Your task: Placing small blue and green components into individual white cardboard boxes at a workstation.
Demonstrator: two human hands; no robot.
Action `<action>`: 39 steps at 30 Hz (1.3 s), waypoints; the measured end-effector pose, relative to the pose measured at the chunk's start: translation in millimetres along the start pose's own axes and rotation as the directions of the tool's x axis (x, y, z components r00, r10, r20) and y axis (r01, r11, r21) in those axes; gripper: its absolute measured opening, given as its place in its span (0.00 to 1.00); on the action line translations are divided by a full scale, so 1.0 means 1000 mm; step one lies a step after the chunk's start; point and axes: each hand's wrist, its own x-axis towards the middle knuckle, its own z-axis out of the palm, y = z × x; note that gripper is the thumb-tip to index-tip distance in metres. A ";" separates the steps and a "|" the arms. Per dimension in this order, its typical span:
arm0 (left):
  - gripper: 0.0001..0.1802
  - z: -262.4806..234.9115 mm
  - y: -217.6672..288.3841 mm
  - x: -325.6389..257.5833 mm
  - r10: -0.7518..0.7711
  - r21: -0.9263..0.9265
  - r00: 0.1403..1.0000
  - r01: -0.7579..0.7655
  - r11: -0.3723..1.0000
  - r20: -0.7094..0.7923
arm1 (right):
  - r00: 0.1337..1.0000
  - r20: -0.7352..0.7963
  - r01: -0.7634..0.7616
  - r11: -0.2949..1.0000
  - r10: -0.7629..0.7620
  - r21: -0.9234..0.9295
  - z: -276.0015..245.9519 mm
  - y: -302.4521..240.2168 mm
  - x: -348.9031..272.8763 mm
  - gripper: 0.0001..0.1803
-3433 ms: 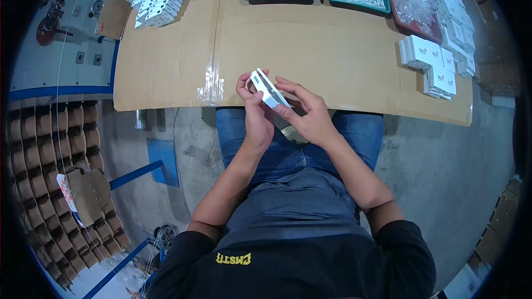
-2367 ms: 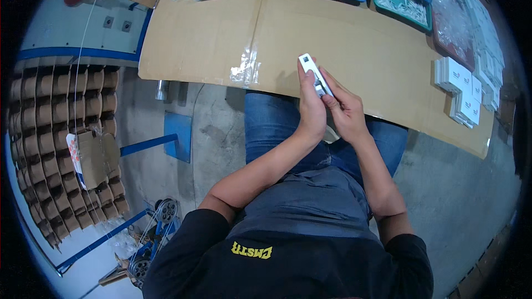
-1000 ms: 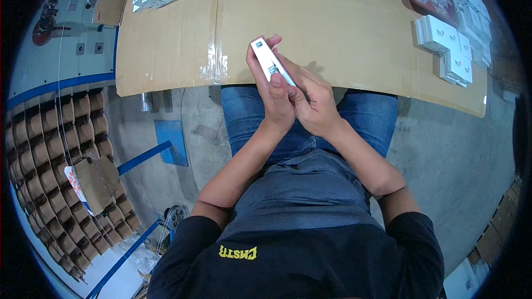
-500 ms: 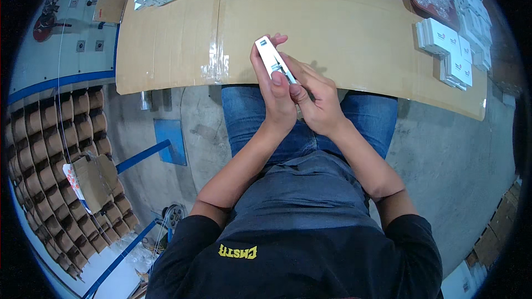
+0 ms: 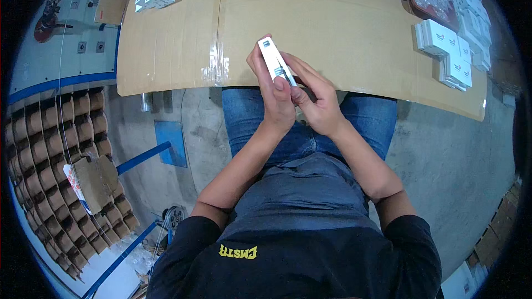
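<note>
Both hands hold a small white box (image 5: 275,61) at the near edge of the cardboard-covered worktop (image 5: 343,33). The left hand (image 5: 275,99) has its grip closed around the box's lower end, and the box sticks up beyond its fingers. The right hand (image 5: 316,102) pinches the same end from the side.

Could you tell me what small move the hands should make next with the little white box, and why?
Probably press the near end flap closed with the right hand. The left hand grips the small white box upright over the cardboard-covered table, and the right fingers sit at its lower end, where it looks not fully shut, though that is hard to see.
</note>
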 end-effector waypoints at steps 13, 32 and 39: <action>0.47 -0.025 0.027 0.029 -0.685 -0.353 0.627 0.777 0.521 0.371 | 0.996 -0.039 0.052 0.878 -0.080 -0.476 -0.041 0.018 0.012 0.25; 0.33 -0.001 0.025 0.011 -0.690 -0.341 0.675 0.733 0.589 0.260 | 0.988 -0.002 0.135 0.885 -0.151 -0.445 -0.034 0.026 0.014 0.40; 0.30 0.010 0.023 0.006 -0.708 -0.310 0.640 0.766 0.562 0.299 | 0.974 0.052 0.219 0.853 -0.221 -0.475 -0.029 0.033 0.010 0.37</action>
